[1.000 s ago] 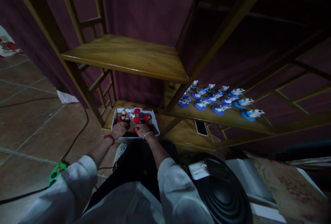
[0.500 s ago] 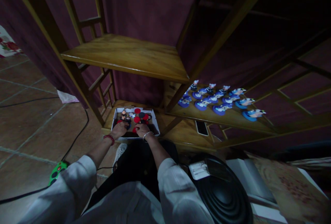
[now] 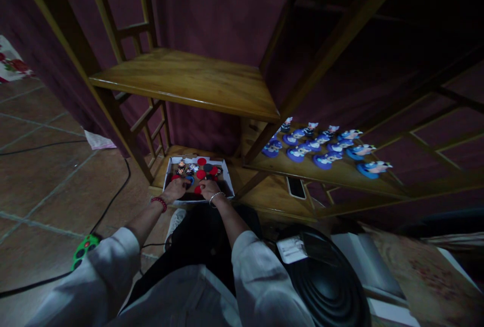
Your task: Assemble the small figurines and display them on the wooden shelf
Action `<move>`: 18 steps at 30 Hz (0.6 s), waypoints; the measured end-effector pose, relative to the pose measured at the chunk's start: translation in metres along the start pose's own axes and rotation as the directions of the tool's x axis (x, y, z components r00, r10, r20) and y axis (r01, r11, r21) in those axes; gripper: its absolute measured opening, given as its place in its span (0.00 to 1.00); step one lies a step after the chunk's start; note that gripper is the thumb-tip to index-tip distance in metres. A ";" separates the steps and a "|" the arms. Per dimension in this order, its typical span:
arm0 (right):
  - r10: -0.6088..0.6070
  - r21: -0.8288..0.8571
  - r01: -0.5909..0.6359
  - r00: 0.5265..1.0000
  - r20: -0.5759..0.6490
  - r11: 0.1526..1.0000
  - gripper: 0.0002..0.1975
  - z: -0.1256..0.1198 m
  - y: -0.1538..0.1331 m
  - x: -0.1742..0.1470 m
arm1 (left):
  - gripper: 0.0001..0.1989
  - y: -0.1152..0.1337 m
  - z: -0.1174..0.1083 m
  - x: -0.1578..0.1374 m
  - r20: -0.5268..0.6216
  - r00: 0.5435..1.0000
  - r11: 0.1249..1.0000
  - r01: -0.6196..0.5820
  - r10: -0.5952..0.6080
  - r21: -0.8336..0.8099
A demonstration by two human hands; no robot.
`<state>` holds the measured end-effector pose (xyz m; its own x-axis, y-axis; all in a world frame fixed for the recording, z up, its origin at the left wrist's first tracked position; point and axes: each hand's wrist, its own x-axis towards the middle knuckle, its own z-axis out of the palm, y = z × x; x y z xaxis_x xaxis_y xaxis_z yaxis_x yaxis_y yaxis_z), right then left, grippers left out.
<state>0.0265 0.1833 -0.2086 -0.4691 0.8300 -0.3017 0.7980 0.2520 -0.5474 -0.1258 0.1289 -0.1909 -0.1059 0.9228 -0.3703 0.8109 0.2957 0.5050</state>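
Observation:
Both my hands reach into a shallow white box [image 3: 227,180] on the low shelf. My left hand [image 3: 174,190], with a red bead bracelet, has its fingers curled at the left side, next to a blue disc [image 3: 190,180]. My right hand [image 3: 209,189], wearing a silvery bracelet, is closed around something dark that I cannot make out. Red discs [image 3: 200,174] and a dark grey disc [image 3: 207,167] lie beyond it. Small figurines, one orange and black [image 3: 181,164] and one white and blue [image 3: 193,167], are at the box's far left.
Several blue-based figurines [image 3: 298,152] stand on the shelf to the right. A phone [image 3: 296,187] lies on the lower shelf. Above the box is a wooden shelf board [image 3: 185,82]. A black ribbed round object [image 3: 328,281] is at my right; a green device [image 3: 85,250] lies on the floor.
The blue disc beside my left fingers shows more now, and the dark shape there shows less. My right hand has barely shifted. The view has turned very slightly.

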 end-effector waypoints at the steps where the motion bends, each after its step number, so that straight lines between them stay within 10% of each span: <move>1: 0.011 0.025 -0.011 1.000 -0.006 1.000 0.14 0.001 0.001 0.001 | 0.20 0.000 0.000 0.000 0.000 1.000 1.000 -0.009 0.009 -0.004; 18: 0.054 0.097 -0.049 0.997 -0.054 0.994 0.14 0.002 0.011 0.009 | 0.17 0.005 -0.003 0.023 -0.179 0.976 0.992 0.123 -0.122 -0.002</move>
<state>0.0307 0.1928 -0.2189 -0.4040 0.8681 -0.2886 0.7794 0.1615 -0.6054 -0.1262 0.1523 -0.1943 -0.3050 0.9091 -0.2836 0.7905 0.4078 0.4570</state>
